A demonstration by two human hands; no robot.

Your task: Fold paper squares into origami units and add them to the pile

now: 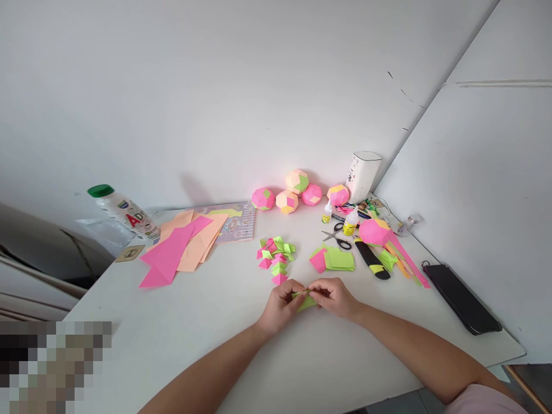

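Note:
My left hand (pixel 279 306) and my right hand (pixel 334 296) meet over the front part of the table. Between their pinched fingertips is a piece of green paper (pixel 307 302), its upper edge partly hidden by the fingers. Just beyond my left hand lies a pile of folded pink and green paper pieces (pixel 276 253), some lined up in a row toward me. Past my right hand sits a small stack of green paper squares (pixel 341 259) with a pink paper square (pixel 318 260) at its left.
Several paper balls (pixel 287 202) stand by the wall. Scissors (pixel 337 236), glue bottles (pixel 351 223) and a utility knife (pixel 371 259) lie right of centre. A black phone (pixel 461 296) rests far right. Large paper sheets (pixel 166 256) and a white bottle (pixel 125 213) are left.

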